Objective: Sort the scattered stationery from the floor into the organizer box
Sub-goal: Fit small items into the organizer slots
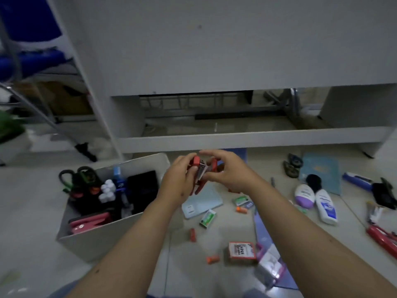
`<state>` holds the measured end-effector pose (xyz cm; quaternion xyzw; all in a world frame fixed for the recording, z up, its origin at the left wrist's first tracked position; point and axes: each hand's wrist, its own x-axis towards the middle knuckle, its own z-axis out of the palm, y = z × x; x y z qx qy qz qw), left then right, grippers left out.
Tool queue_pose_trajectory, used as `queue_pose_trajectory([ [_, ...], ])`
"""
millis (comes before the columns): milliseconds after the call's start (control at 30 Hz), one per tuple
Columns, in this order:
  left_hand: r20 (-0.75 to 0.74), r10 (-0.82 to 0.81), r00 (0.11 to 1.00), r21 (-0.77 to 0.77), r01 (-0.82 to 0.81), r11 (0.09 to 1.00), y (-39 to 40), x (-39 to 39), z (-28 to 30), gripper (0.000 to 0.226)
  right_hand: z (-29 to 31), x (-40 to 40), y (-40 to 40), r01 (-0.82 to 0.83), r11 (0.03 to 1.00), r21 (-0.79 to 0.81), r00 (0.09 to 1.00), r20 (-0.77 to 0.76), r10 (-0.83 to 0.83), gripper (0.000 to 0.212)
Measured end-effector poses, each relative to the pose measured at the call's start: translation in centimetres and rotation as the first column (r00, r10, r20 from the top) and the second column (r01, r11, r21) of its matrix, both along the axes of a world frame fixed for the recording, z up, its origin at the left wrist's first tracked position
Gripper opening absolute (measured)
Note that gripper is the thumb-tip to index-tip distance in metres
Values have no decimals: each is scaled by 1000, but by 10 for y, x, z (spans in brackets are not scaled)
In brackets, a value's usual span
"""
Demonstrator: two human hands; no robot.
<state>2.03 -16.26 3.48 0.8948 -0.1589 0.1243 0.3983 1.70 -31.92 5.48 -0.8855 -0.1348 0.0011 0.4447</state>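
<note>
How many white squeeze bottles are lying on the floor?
2. A white plastic bottle with a purple label lies right of the hands, and a white plastic bottle with a blue label lies against its right side. Others may be hidden out of view.

Organizer box (111, 235) left; bottles (315, 198) right; stapler (199, 175) between.

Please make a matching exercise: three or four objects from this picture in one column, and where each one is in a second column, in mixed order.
Objects:
1. red stapler
2. pink stapler
3. white bottle with blue label
4. scissors

Places:
A. lying flat on the floor, at the right
B. held between both hands
C. at the organizer box's near end
D. at the box's far left corner

Pairs: 1-B, 2-C, 3-A, 4-D
</note>
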Motion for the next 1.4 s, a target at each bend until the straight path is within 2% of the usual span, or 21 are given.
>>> queue_pose_trajectory([
  [100,-30,107,994,-78,-109,991,42,-5,1,36,5,4,47,-96,995,-9,995,23,96,63],
  [200,-34,152,988,-156,-156,975,75,-7,-2,33,5,8,84,-177,983,-46,983,43,179,63],
  [300,-99,173,980,-251,-193,949,101,-6,-9,33,-1,18,111,-200,978,-59,978,43,203,63],
  [467,-241,171,955,-373,-254,892,133,1,-30,38,-10,33,141,-269,961,-60,957,-132,259,71],
  [567,-289,192,938,-417,-304,856,147,5,-40,36,-17,40,160,-314,942,-116,945,-133,299,67],
  [700,-348,186,919,-441,-335,832,157,10,-49,34,-32,45,174,-359,931,-60,920,-190,342,69],
  [900,-388,249,888,-324,-384,865,165,23,-65,40,-61,63,190,-347,932,-109,927,-191,323,56],
  [967,-374,294,880,-202,-387,900,164,28,-70,41,-70,67,197,-322,940,-110,937,-181,299,55],
  [1033,-372,359,856,-10,-391,920,166,32,-76,47,-80,72,204,-276,953,-128,952,-174,252,56],
  [1100,-398,405,823,107,-397,911,168,33,-78,52,-86,75,212,-234,963,-130,961,-183,209,55],
  [1300,-350,554,755,278,-481,832,170,35,-74,41,-97,81,232,-219,960,-173,964,-192,186,45],
  [1400,-363,579,730,315,-489,814,171,35,-78,39,-104,82,237,-228,957,-180,962,-192,193,45],
])
